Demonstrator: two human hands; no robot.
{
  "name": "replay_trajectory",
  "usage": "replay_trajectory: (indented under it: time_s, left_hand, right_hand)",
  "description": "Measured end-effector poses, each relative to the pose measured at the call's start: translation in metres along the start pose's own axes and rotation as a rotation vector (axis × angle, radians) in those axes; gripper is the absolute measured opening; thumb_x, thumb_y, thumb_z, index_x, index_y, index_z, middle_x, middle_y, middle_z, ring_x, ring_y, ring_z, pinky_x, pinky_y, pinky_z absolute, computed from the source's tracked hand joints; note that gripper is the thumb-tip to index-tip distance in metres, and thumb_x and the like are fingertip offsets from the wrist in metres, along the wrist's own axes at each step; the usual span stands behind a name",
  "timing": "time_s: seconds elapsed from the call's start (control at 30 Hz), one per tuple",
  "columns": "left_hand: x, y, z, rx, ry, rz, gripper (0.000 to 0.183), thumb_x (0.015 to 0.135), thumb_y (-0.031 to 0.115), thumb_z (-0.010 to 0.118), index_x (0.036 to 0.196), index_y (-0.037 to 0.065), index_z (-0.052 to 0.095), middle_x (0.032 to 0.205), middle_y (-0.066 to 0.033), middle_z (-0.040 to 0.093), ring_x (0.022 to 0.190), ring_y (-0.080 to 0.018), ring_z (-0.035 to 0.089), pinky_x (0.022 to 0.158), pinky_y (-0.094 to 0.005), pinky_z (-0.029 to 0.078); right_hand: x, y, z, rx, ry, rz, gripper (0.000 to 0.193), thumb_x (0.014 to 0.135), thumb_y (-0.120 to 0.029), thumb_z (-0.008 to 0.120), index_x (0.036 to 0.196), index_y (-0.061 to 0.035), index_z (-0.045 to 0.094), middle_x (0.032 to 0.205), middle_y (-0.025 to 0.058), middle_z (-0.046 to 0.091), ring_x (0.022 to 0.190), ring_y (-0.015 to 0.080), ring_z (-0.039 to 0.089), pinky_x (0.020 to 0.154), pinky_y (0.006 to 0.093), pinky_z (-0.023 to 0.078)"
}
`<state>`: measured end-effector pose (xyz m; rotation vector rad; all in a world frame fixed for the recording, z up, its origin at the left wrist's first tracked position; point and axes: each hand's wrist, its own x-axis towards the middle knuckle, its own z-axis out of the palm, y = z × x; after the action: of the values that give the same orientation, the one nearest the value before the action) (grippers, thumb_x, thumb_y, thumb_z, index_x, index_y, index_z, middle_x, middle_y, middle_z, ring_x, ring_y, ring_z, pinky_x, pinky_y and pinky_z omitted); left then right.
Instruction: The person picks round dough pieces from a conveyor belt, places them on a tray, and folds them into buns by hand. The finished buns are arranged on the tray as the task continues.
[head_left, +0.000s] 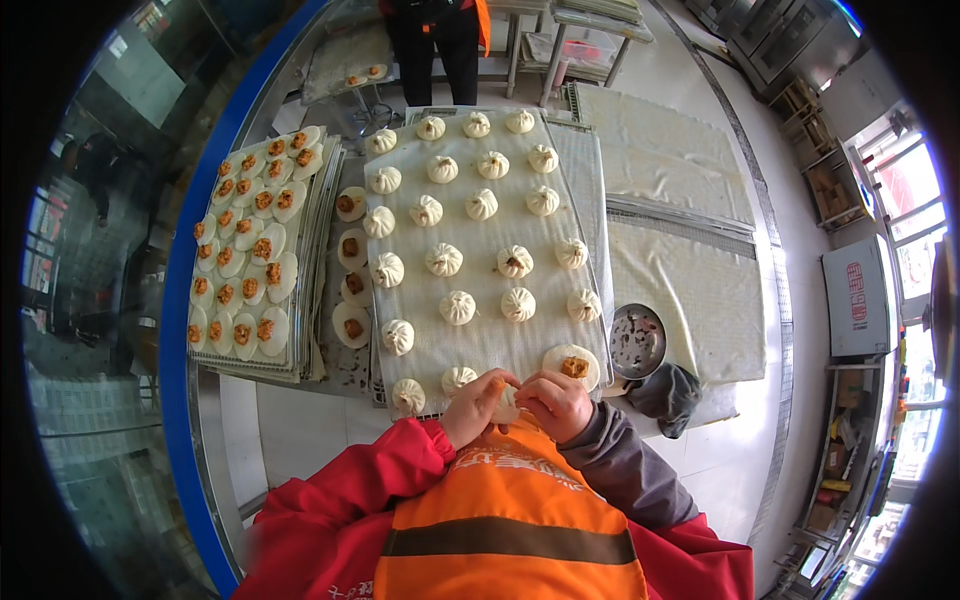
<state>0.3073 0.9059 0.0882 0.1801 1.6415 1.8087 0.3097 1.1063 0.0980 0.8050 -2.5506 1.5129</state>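
Note:
Close to my orange apron, at the near edge of the cloth-covered tray (470,355), both hands meet around one pale bun (507,408), mostly hidden by the fingers. My left hand (478,408) is curled against its left side. The fingers of my right hand (556,402) pinch the dough from the right. Just beyond the right hand lies a flat dough round with orange-brown filling (574,367). Rows of pleated white buns (457,307) sit across the cloth, and one pleated bun (459,380) rests just beyond my left hand.
Stacked trays at left carry many filled dough rounds (263,248); several more (351,327) lie between the stacks. A metal bowl (638,342) and a dark cloth (668,398) are at right, beside cloth-covered racks (690,290). Across the table stands another person (435,50).

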Motion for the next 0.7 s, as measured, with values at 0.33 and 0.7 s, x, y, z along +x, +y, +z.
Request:
replay_trajectory:
  time_s: [0.33,0.7]
  left_hand:
    - [0.010,0.007,-0.002,-0.404,-0.024,-0.461,0.074,0.094,0.073,0.026,0.098,0.007,0.061,0.075,-0.0040,0.061,0.051,-0.0118,0.056,0.042,-0.0226,0.038]
    - [0.021,0.002,0.034,-0.028,0.239,-0.010,0.049,0.105,0.049,0.033,0.107,0.005,0.055,0.077,-0.0020,0.058,0.054,-0.0097,0.055,0.047,-0.0241,0.049]
  right_hand:
    - [-0.003,-0.018,-0.004,0.025,-0.059,0.011,0.015,0.081,0.000,0.068,0.094,-0.0038,0.061,0.082,0.0108,0.063,0.068,0.0279,0.064,0.061,0.0344,0.051]
    - [-0.021,-0.014,-0.004,0.180,0.119,0.370,0.021,0.079,-0.001,0.074,0.096,-0.0022,0.061,0.084,0.0089,0.063,0.070,0.0198,0.064,0.062,0.0301,0.051]
